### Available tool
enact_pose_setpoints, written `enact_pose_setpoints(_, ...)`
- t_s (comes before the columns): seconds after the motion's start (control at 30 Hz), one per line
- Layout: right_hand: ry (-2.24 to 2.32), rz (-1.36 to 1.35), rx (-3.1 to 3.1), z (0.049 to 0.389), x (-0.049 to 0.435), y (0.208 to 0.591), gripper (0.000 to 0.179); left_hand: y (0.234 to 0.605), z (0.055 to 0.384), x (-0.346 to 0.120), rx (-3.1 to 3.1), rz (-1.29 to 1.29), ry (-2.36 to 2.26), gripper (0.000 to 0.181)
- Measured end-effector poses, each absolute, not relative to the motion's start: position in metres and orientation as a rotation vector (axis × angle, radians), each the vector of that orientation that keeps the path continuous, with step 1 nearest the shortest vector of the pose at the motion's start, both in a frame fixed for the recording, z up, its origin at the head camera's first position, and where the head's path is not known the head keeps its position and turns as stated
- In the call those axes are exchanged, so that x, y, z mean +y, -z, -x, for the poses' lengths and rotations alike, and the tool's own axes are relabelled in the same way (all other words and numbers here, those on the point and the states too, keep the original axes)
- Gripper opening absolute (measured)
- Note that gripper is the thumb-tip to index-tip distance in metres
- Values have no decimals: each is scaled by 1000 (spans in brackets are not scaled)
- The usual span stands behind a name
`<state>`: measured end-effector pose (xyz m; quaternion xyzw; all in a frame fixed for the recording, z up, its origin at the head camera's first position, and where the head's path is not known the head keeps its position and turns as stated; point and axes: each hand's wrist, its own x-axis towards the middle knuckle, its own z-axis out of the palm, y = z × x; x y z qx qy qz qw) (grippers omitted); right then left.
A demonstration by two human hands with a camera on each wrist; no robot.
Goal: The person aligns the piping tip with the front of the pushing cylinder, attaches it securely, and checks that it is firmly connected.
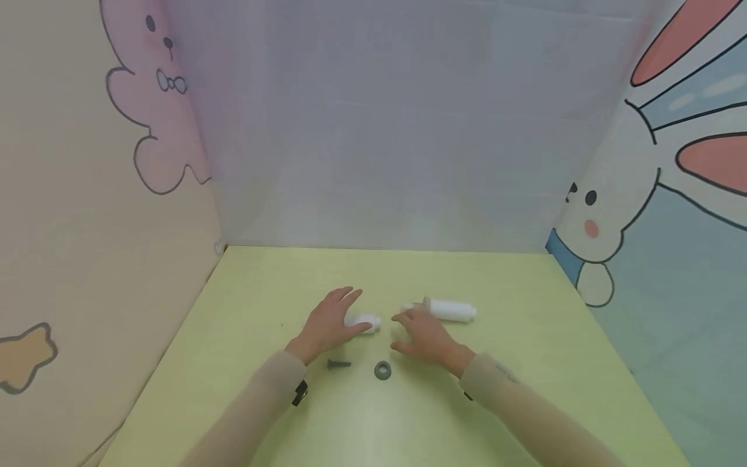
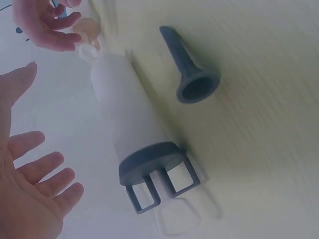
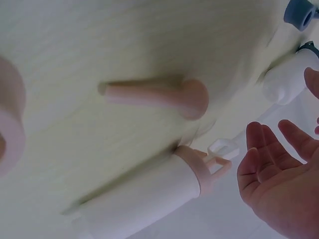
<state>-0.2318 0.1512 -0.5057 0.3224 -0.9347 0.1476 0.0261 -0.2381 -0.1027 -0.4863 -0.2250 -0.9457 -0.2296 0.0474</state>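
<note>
My left hand [image 1: 328, 322], fingers spread and relaxed, is beside a white icing-syringe-like tube [image 1: 363, 323]. In the left wrist view this tube [image 2: 124, 104] has a dark grey collar [image 2: 149, 162] with two finger loops and a pale ring handle. Apart from it, the left fingers [image 2: 47, 172] hold nothing. My right hand [image 1: 428, 337] has loosely bent fingers just in front of a second white tube [image 1: 452, 310]. The right wrist view shows that tube's pink collar [image 3: 195, 167] and pale handle; the right hand [image 3: 284, 184] holds nothing there.
Nearer me on the light green table [image 1: 373, 428] lie a dark grey cone nozzle [image 1: 338, 364] and a grey ring [image 1: 382, 370]. A pink nozzle [image 3: 149, 97] and a cropped pink piece [image 3: 11, 119] show in the right wrist view. Walls enclose three sides.
</note>
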Motion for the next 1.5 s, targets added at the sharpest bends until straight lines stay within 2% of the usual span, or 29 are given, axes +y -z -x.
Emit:
enact_pose_setpoints(0.2, -418, -1021, -2951, 219, 143, 516, 57, 496, 212, -103, -2851, 655, 773, 65)
enact_pose_setpoints(0.37, -444, -987, -3028, 211, 142, 525, 59, 502, 198, -105, -2814, 736, 795, 59)
enact_pose_setpoints(0.83, -503, -1064, -3111, 199, 138, 529, 62, 529, 182, -119, -2926, 771, 663, 47)
enact_pose_setpoints(1.0, -493, -1104, -3096, 198, 134, 535, 59, 536, 182, -126, -3015, 732, 704, 37)
enact_pose_setpoints(1.23, -487, -1159, -3017, 196, 132, 545, 49, 542, 186, -128, -3079, 733, 830, 11)
enact_pose_setpoints(1.5, -570, -1166, -3010, 193, 132, 546, 37, 542, 184, -127, -3037, 761, 850, 12)
